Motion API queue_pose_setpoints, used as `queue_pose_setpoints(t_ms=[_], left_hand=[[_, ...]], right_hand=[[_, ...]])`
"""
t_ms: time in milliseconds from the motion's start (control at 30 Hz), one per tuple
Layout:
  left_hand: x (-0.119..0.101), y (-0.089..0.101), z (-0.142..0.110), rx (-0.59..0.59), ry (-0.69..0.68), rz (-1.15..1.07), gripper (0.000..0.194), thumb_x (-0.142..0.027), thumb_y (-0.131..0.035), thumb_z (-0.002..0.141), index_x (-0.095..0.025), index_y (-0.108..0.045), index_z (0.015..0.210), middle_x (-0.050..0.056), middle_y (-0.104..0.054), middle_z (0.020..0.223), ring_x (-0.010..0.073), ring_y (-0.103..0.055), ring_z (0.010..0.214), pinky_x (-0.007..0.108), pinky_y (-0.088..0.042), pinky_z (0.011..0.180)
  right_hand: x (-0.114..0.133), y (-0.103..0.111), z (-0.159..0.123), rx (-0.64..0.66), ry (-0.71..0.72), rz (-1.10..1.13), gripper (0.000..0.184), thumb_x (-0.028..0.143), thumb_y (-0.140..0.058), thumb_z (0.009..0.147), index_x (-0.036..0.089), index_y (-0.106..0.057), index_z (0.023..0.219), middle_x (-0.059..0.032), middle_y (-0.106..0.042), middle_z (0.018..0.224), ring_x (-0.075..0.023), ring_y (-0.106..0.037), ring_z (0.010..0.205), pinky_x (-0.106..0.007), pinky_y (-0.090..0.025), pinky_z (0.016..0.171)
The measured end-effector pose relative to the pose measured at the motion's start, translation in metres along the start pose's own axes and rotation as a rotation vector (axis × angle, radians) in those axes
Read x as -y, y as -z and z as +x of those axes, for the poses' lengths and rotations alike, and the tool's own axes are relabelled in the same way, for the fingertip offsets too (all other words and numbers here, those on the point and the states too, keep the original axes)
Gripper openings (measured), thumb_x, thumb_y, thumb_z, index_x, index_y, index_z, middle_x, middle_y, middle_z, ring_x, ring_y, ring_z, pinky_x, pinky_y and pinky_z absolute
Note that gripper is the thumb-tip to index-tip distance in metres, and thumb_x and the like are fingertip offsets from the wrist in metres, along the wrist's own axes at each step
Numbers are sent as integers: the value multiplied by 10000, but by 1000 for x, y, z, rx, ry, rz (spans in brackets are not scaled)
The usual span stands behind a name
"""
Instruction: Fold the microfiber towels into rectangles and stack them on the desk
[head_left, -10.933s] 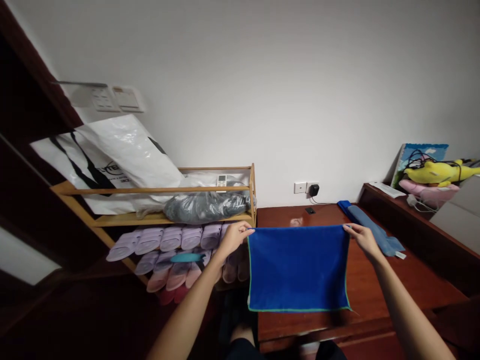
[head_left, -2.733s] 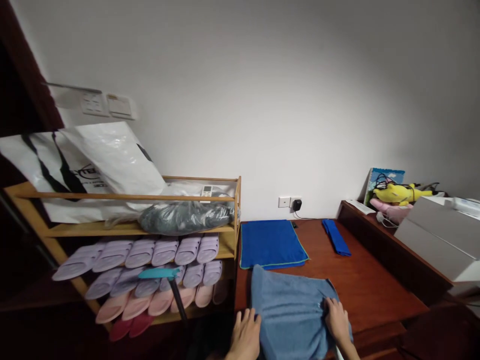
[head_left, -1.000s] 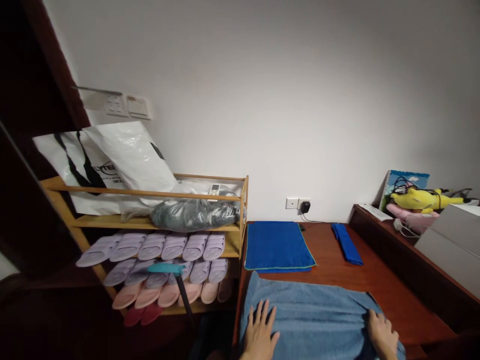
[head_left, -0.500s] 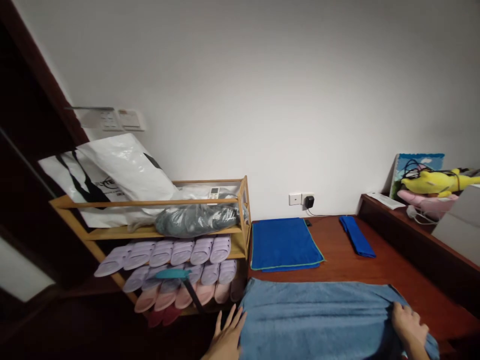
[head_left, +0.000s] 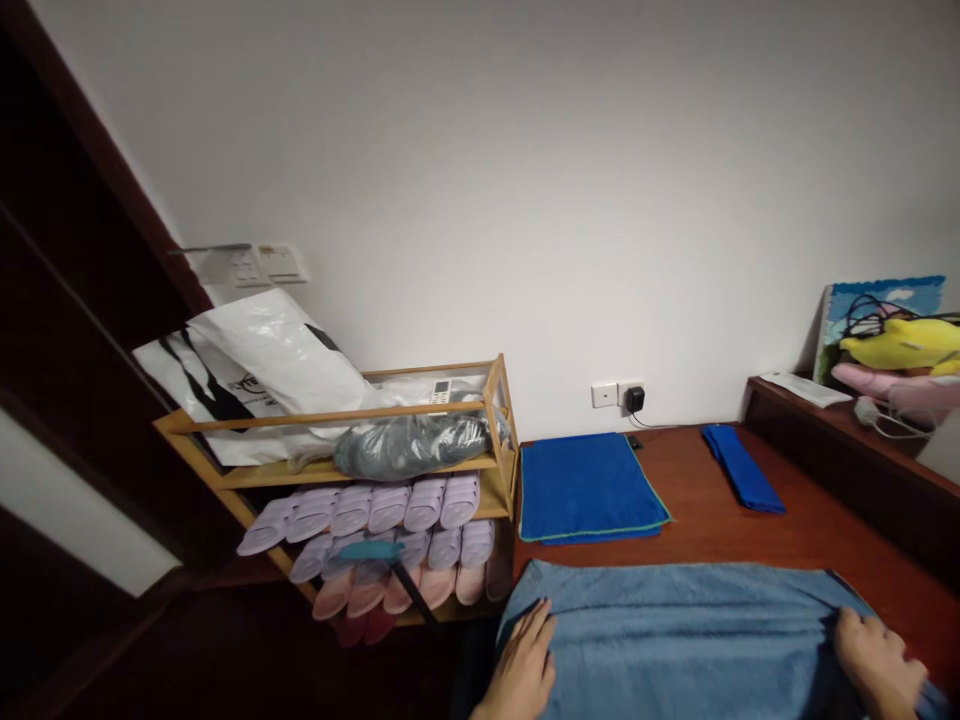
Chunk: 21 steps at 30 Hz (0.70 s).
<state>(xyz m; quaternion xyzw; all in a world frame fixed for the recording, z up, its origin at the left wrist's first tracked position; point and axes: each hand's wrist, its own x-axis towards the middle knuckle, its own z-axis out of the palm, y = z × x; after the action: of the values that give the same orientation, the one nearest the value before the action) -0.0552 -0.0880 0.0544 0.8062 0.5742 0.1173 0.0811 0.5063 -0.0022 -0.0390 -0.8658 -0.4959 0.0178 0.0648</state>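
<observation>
A grey-blue towel (head_left: 690, 640) lies spread over the near part of the reddish-brown wooden tabletop (head_left: 720, 545), with creases running across it. My left hand (head_left: 521, 660) rests on the towel's left side, its fingers stretched out and lying flat. At the right side of the towel, my right hand (head_left: 877, 655) has its fingers curled into the cloth, and folds run toward them. Behind it lies a folded bright blue cloth (head_left: 589, 490) with green edging. A narrow folded blue cloth strip (head_left: 742, 470) sits farther right.
On the left stands a wooden rack (head_left: 330, 415) holding a white bag (head_left: 281, 350), a plastic-wrapped dark bundle (head_left: 412, 445) and rows of slippers (head_left: 390, 505). A black plug (head_left: 634, 400) is in the wall socket. A raised ledge (head_left: 862, 430) at right carries a yellow plush toy (head_left: 904, 345).
My left hand has moved from beside the towel's left edge onto the cloth, its fingers closer together. My right hand has shifted slightly right. The camera view has turned a little left.
</observation>
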Motion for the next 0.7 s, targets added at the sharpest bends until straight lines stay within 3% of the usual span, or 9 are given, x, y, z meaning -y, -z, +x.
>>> queue_pose_setpoints(t_ms=[200, 467, 700], left_hand=[[9, -25, 14, -167, -97, 90, 514, -283, -401, 898, -235, -350, 1407, 52, -353, 1470, 220, -361, 1324, 387, -410, 1045], [45, -27, 31, -160, 169, 135, 488, -352, -336, 932, -190, -376, 1391, 98, -323, 1482, 237, -296, 1357, 481, -331, 1068], [48, -46, 27, -258, 224, -15, 507, -318, -343, 932, -251, -282, 1431, 60, -267, 1514, 213, -215, 1388, 446, -327, 1066]], right_hand=[[7, 5, -2, -54, -48, -31, 445, 208, -204, 851, 212, -619, 1011, -175, -589, 1085, -355, -523, 1036, -499, -366, 757], [1, 6, 3, -30, -36, -86, 472, 201, -160, 866, 185, -605, 1021, -182, -569, 1082, -363, -519, 1023, -498, -364, 754], [1, 9, 7, -23, -45, -90, 469, 198, -166, 866, 183, -608, 1023, -190, -580, 1058, -361, -521, 1004, -487, -372, 740]])
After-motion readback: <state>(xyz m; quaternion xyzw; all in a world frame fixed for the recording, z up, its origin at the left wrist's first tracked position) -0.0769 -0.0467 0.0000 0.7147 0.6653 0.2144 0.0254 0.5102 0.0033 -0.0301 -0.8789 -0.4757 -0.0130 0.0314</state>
